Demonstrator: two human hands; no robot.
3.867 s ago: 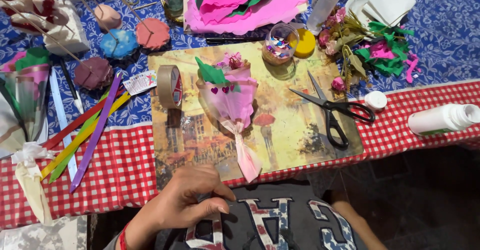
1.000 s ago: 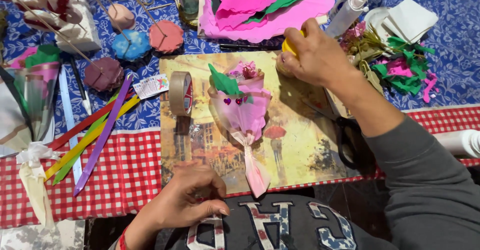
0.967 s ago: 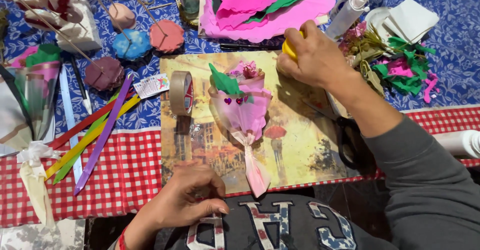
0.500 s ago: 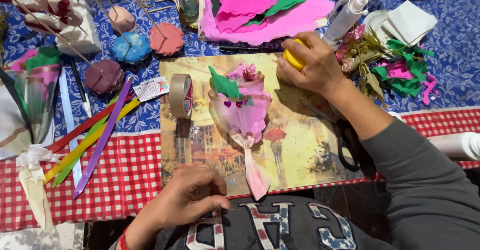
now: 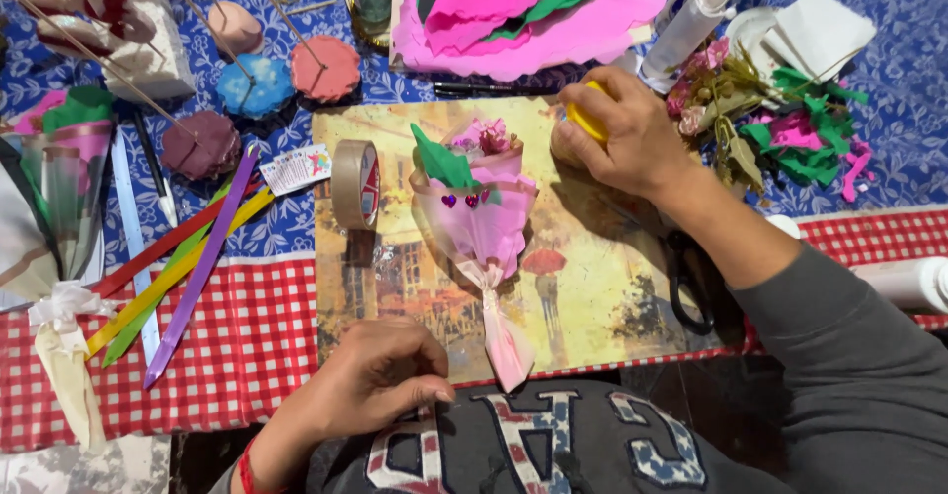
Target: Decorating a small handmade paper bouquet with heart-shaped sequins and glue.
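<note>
On the painted picture board (image 5: 592,287) at the middle of the tabletop (image 5: 247,356), our right hand (image 5: 632,138) is curled over a small yellow-lidded jar (image 5: 583,123), fingers wrapped round the lid at the board's far right corner. A second ago this hand was further out over that corner; it has since drawn in toward us and settled the jar onto the board, so we judge that the jar is now being held steady, perhaps for opening, though we cannot tell whether the lid is turning.

Just left of the jar, still on the board, lies the little pink paper bouquet (image 5: 479,227), its green leaf up and its twisted tail pointing at us. It has not moved. Our left hand (image 5: 385,385) rests at the board's near edge, fingers loosely curled with thumb against forefinger; whether it pinches anything we cannot tell.

A roll of tape (image 5: 354,186) stands on edge at the board's left side. Beyond it, coloured ribbons (image 5: 188,257) fan across the cloth. Black scissors (image 5: 686,287) lie on the board's right side, half under our forearm. Past the far edge are pink and green paper sheets (image 5: 513,5).
</note>
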